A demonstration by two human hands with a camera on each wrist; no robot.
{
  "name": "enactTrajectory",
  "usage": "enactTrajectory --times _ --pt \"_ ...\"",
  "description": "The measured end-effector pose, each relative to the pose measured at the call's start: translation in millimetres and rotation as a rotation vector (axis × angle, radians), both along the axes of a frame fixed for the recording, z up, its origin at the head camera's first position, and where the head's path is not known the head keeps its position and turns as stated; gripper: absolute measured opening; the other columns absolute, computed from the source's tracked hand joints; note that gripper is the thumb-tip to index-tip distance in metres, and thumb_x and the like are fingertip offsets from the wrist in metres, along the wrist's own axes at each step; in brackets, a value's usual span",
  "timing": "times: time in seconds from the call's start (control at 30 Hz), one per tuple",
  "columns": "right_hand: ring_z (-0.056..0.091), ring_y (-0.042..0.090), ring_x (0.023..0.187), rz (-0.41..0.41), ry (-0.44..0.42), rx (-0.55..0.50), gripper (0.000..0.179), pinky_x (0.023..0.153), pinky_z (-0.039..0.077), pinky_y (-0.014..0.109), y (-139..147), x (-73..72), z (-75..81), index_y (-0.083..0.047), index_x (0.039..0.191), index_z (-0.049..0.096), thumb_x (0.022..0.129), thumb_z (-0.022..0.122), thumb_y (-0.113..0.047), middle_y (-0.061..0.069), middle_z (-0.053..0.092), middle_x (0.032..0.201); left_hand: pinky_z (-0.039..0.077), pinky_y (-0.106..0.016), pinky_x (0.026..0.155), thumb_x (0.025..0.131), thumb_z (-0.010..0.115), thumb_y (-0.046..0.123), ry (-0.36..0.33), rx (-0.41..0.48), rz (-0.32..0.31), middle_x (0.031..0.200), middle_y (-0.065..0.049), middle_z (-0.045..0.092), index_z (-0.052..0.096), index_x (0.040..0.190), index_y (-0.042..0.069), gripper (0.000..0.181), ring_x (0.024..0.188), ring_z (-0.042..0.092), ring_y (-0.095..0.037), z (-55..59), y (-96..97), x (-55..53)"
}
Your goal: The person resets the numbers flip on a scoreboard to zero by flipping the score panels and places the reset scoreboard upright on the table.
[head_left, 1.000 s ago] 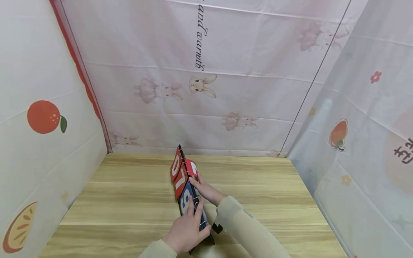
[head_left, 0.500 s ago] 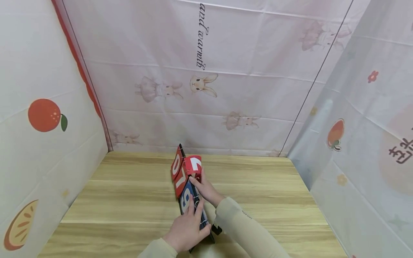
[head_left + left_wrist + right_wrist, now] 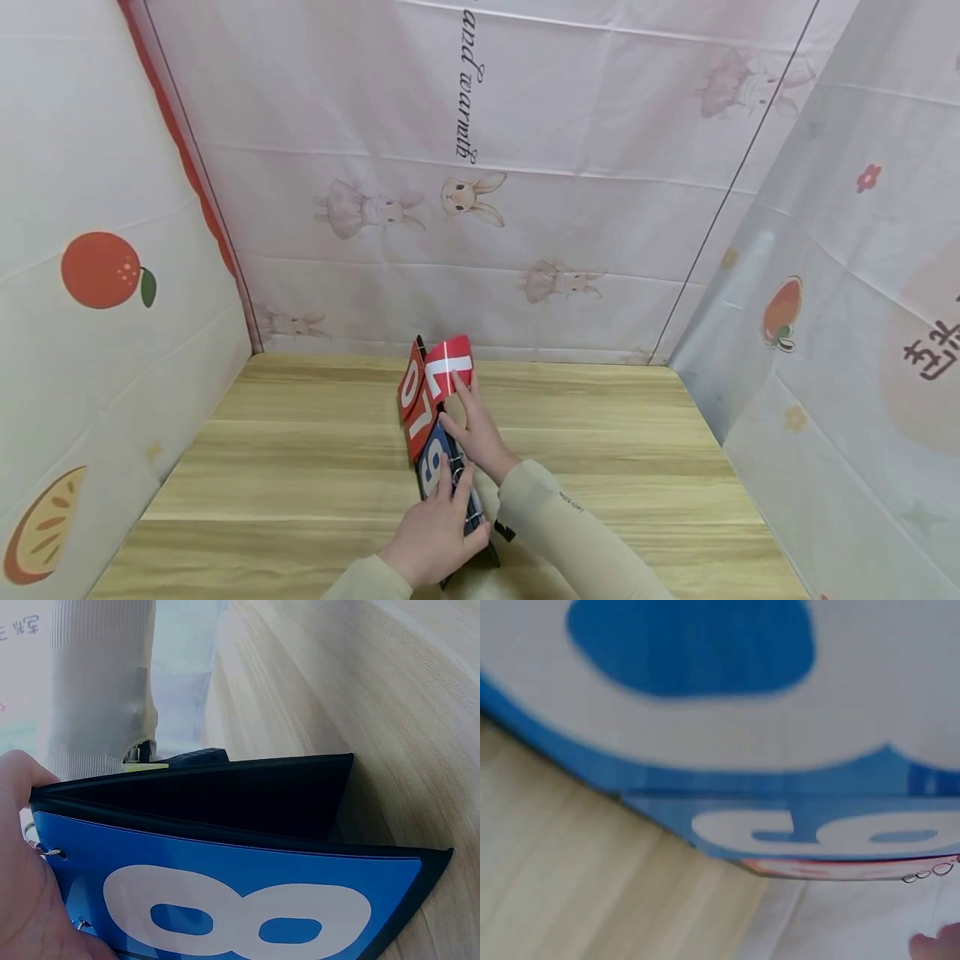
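A tent-shaped flip scoreboard [image 3: 429, 454] stands on the wooden table, with red number cards toward the far end and blue ones nearer. Over the near end of its ringed top edge, my left hand [image 3: 431, 533] grips the board. In the left wrist view a blue card [image 3: 240, 900] with a white 8 hangs on rings beside that hand. My right hand [image 3: 480, 437] holds a red number card [image 3: 450, 358] that stands curved up from the rings; one finger lies across it and another is at its edge. Large blue cards [image 3: 780, 742] fill the right wrist view.
The wooden table [image 3: 300, 467] reaches back to a pink curtain [image 3: 390, 308] printed with rabbits. White printed cloths stand at the left [image 3: 75, 375] and right. A small black object [image 3: 504, 531] shows beside the right sleeve.
The red card under my right hand has risen and swung up from the far side of the board. My right fingers have moved up with it; my left hand has stayed in place.
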State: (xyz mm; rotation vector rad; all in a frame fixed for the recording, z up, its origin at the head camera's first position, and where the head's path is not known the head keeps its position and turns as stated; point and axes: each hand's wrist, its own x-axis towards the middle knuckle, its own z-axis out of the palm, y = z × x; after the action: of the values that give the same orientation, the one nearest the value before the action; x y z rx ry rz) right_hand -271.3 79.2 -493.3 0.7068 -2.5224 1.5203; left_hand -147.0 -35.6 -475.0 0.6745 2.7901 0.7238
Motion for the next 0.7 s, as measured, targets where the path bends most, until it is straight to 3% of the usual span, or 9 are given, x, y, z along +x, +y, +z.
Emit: enactTrajectory --times 0.27,0.53,0.7 --pt "0.022 0.033 0.136 -0.024 0.271 0.248 0.067 0.095 0.041 0.039 -1.0 -3.8 4.4 -0.017 0.148 0.029 0.089 0.062 -0.013 0.011 -0.012 0.155 0.051 -0.047 0.067 0.089 0.042 0.06 -0.008 0.006 0.009 0.145 -0.035 0.016 0.022 0.148 0.005 0.083 0.12 0.044 -0.043 0.0 -0.8 -0.3" --pt "0.034 0.036 0.13 0.025 0.596 0.449 0.063 0.099 0.038 0.043 0.4 -7.3 13.3 -0.002 0.139 0.042 0.083 0.069 -0.008 0.023 0.015 0.151 0.051 -0.047 0.068 0.089 0.042 0.06 -0.005 0.01 0.005 0.145 -0.035 0.016 0.022 0.148 0.006 0.082 0.118 0.046 -0.042 -0.7 0.1 -1.5" --pt "0.043 0.03 0.125 0.098 0.69 0.595 0.062 0.099 0.038 0.04 -1.9 -9.4 21.9 -0.007 0.139 0.045 0.082 0.07 -0.007 0.018 0.025 0.15 0.051 -0.047 0.068 0.089 0.043 0.059 -0.007 0.016 0.008 0.145 -0.035 0.017 0.023 0.147 0.005 0.082 0.119 0.046 -0.04 -1.2 -0.1 -2.0"
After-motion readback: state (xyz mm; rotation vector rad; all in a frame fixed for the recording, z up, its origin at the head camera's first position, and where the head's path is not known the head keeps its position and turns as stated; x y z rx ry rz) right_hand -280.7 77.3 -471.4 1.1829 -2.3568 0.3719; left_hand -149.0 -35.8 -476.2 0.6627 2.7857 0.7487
